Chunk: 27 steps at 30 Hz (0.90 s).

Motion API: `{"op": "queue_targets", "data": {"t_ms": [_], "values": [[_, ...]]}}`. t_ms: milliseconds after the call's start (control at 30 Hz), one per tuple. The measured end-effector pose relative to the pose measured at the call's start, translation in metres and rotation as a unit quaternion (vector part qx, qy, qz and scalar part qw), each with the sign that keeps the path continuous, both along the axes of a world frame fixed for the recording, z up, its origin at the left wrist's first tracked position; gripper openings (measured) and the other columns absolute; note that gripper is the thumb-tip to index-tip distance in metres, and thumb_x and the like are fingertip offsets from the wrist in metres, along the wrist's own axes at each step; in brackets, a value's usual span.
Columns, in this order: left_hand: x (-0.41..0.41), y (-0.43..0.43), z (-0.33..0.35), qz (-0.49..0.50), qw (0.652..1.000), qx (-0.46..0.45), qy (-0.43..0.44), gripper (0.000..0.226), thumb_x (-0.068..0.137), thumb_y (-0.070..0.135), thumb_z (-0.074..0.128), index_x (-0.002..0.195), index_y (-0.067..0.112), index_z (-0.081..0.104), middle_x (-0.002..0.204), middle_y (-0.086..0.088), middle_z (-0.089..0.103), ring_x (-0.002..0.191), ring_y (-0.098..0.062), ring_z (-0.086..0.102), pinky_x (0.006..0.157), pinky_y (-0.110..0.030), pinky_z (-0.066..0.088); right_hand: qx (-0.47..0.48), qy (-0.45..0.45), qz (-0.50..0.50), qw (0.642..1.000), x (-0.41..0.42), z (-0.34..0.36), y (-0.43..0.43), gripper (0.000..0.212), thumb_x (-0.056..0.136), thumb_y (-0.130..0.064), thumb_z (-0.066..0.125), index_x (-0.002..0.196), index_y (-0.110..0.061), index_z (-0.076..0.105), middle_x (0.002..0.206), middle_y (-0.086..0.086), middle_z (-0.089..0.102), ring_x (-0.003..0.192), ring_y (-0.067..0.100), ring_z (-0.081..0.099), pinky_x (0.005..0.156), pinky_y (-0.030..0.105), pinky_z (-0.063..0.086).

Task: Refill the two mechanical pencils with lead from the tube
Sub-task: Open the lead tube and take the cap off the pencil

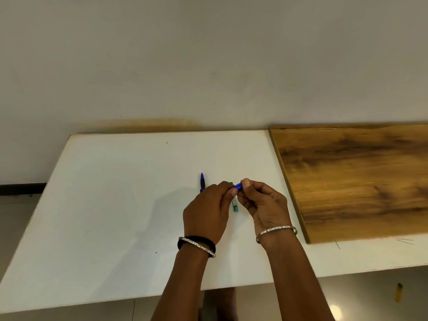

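Observation:
Both hands meet over the white table (115, 205). My left hand (208, 209) grips a blue mechanical pencil (238, 187), of which only the blue end shows between the fingers. My right hand (261, 202) pinches that blue end with thumb and forefinger. A green lead tube (235, 203) lies on the table just under the hands, partly hidden by them. A second blue and black mechanical pencil (202, 181) lies on the table behind my left hand, its tip pointing away from me, its near end hidden by the hand.
A wooden board (359, 181) lies on the right part of the table, close to my right hand. A wall stands right behind the table. A few thin dark lines (404, 240) lie near the board's front edge. A yellow object (398, 294) lies on the floor.

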<state>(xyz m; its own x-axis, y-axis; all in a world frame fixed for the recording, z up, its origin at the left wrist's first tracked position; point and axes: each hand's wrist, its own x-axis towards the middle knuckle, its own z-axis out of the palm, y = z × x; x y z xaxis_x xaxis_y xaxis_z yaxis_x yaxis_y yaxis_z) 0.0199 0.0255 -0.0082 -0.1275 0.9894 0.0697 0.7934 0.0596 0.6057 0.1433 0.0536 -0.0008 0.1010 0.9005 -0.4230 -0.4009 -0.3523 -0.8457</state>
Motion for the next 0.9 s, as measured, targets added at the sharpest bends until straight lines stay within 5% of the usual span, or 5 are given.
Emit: {"op": "queue_targets", "data": {"t_ms": [233,333,500,733,900], "values": [[-0.011,0.002,-0.002,0.021,0.999,-0.030,-0.022,0.035,0.097,0.053,0.030,0.107,0.040,0.061,0.065,0.012,0.055,0.064,-0.010,0.056,0.048,-0.024,0.040,-0.024,0.006,-0.069,0.997,0.003,-0.003,0.004,0.007,0.081,-0.004,0.071,0.088,-0.003,0.072,0.075,0.009,0.073,0.066,0.019,0.070,0.063,0.025,0.061],[-0.026,0.002,-0.005,0.075,0.995,-0.024,-0.066,0.033,0.098,0.050,0.033,0.102,0.040,0.064,0.056,0.011,0.048,0.056,-0.008,0.049,0.047,-0.024,0.033,0.022,-0.092,-0.083,0.992,0.004,-0.008,0.004,0.010,0.083,-0.004,0.071,0.093,-0.002,0.073,0.075,0.007,0.072,0.067,0.018,0.068,0.066,0.025,0.061],[-0.038,-0.001,-0.009,0.101,0.992,-0.025,-0.077,0.033,0.097,0.050,0.034,0.099,0.034,0.062,0.059,0.006,0.053,0.055,-0.011,0.051,0.046,-0.024,0.033,0.120,-0.440,0.073,0.887,-0.017,-0.021,0.000,0.011,0.080,-0.018,0.077,0.090,-0.017,0.078,0.079,-0.008,0.072,0.071,0.004,0.065,0.073,0.006,0.050],[-0.041,0.001,-0.010,0.094,0.989,-0.025,-0.115,0.028,0.095,0.050,0.040,0.106,0.033,0.061,0.069,0.004,0.059,0.061,-0.015,0.057,0.051,-0.029,0.045,0.086,-0.593,0.204,0.774,-0.031,-0.025,-0.004,0.018,0.085,-0.024,0.072,0.099,-0.014,0.074,0.100,0.005,0.074,0.093,0.021,0.068,0.088,0.030,0.053],[-0.043,0.000,-0.010,0.087,0.989,-0.029,-0.114,0.027,0.094,0.050,0.043,0.104,0.033,0.062,0.071,0.005,0.061,0.064,-0.015,0.059,0.050,-0.025,0.043,0.071,-0.601,0.200,0.771,-0.035,-0.026,-0.003,0.024,0.085,-0.025,0.072,0.106,-0.015,0.071,0.102,0.004,0.073,0.093,0.019,0.067,0.087,0.028,0.052]]}}
